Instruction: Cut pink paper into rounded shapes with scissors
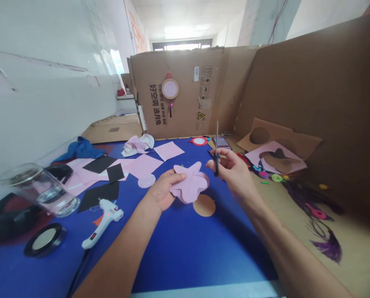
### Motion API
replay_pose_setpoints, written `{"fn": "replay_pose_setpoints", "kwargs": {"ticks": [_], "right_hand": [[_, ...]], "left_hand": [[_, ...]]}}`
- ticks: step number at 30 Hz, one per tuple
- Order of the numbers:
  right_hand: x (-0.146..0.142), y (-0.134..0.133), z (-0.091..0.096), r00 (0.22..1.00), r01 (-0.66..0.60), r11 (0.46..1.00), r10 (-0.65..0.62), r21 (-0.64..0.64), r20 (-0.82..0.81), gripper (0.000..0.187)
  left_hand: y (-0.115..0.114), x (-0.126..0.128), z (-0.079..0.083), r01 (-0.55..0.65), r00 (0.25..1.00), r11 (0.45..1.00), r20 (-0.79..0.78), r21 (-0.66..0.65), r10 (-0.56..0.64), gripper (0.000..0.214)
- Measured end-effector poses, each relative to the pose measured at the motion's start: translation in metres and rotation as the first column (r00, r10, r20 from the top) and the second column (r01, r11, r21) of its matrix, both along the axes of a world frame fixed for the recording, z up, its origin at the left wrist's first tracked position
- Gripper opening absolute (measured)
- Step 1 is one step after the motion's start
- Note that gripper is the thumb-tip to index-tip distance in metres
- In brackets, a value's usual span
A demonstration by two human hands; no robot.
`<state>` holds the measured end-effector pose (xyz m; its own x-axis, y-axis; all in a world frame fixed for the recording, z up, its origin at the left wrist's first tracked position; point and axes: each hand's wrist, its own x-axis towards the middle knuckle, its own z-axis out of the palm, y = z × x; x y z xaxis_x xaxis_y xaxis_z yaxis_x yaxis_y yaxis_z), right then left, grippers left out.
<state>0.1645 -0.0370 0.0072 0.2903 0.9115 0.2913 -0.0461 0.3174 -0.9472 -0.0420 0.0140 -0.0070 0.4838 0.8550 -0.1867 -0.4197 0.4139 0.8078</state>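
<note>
My left hand (164,191) is closed on a pink felt piece (191,184) cut in a lobed flower shape, held above the blue mat (185,244). My right hand (233,169) grips a pair of scissors (217,149), blades pointing straight up, just right of the pink piece. A brown disc (204,205) lies on the mat under the pink piece. A small pink round cutout (147,181) lies left of my left hand.
A white glue gun (102,221), a tape roll (45,240) and a glass jar (39,188) sit at the left. Pink squares (169,150) and black sheets (99,164) lie behind. Cardboard walls (178,95) enclose the back and right. Purple tassels (324,240) lie at the right.
</note>
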Motion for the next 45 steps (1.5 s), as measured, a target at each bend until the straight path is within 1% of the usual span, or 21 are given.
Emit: {"fn": "replay_pose_setpoints", "kwargs": {"ticks": [1, 4, 6, 10, 16, 21, 26, 31, 34, 37, 39, 42, 45], "right_hand": [[0.001, -0.001, 0.001, 1.000, -0.017, 1.000, 0.016, -0.007, -0.014, 0.050], [0.003, -0.004, 0.003, 0.988, -0.142, 0.989, 0.140, -0.030, -0.060, 0.051], [0.004, -0.006, 0.003, 0.979, -0.195, 0.980, 0.192, -0.046, -0.073, 0.052], [0.003, -0.007, -0.002, 0.963, -0.262, 0.962, 0.255, -0.078, -0.091, 0.053], [-0.002, -0.006, -0.009, 0.933, -0.355, 0.923, 0.340, -0.148, -0.117, 0.053], [-0.005, -0.007, -0.016, 0.920, -0.393, 0.901, 0.384, -0.182, -0.082, 0.052], [-0.014, -0.009, -0.024, 0.877, -0.466, 0.851, 0.480, -0.242, -0.003, 0.056], [-0.024, -0.010, -0.026, 0.852, -0.494, 0.823, 0.522, -0.280, 0.029, 0.052], [-0.026, -0.010, -0.027, 0.846, -0.499, 0.816, 0.532, -0.293, 0.040, 0.052], [-0.026, -0.010, -0.029, 0.848, -0.499, 0.818, 0.528, -0.286, 0.032, 0.052], [-0.025, -0.010, -0.030, 0.854, -0.497, 0.822, 0.521, -0.277, 0.013, 0.053], [-0.024, -0.009, -0.030, 0.861, -0.493, 0.828, 0.508, -0.268, -0.012, 0.053], [-0.023, -0.009, -0.029, 0.862, -0.492, 0.829, 0.507, -0.265, -0.012, 0.052]], "left_hand": [[0.001, -0.001, 0.000, -0.017, 1.000, 1.000, 0.009, -0.001, 0.017, 0.023], [0.005, -0.003, 0.000, -0.083, 0.996, 0.997, 0.039, -0.010, 0.083, 0.023], [0.007, -0.004, -0.001, -0.126, 0.990, 0.992, 0.065, -0.020, 0.127, 0.022], [0.011, -0.006, -0.001, -0.192, 0.972, 0.981, 0.130, -0.041, 0.196, 0.017], [0.013, -0.008, 0.004, -0.270, 0.945, 0.960, 0.174, -0.069, 0.278, 0.015], [0.012, -0.009, 0.013, -0.344, 0.897, 0.920, 0.225, -0.186, 0.381, 0.018], [0.013, -0.013, 0.018, -0.346, 0.867, 0.889, 0.261, -0.301, 0.425, 0.021], [0.014, -0.014, 0.017, -0.321, 0.869, 0.887, 0.268, -0.332, 0.415, 0.022], [0.012, -0.013, 0.016, -0.305, 0.878, 0.896, 0.270, -0.322, 0.395, 0.023], [0.009, -0.010, 0.013, -0.280, 0.893, 0.920, 0.276, -0.276, 0.355, 0.023], [0.008, -0.008, 0.009, -0.270, 0.906, 0.937, 0.270, -0.223, 0.326, 0.023], [0.006, -0.006, 0.005, -0.255, 0.927, 0.961, 0.256, -0.104, 0.274, 0.026], [0.004, -0.006, 0.005, -0.246, 0.942, 0.969, 0.238, 0.004, 0.238, 0.032]]}}
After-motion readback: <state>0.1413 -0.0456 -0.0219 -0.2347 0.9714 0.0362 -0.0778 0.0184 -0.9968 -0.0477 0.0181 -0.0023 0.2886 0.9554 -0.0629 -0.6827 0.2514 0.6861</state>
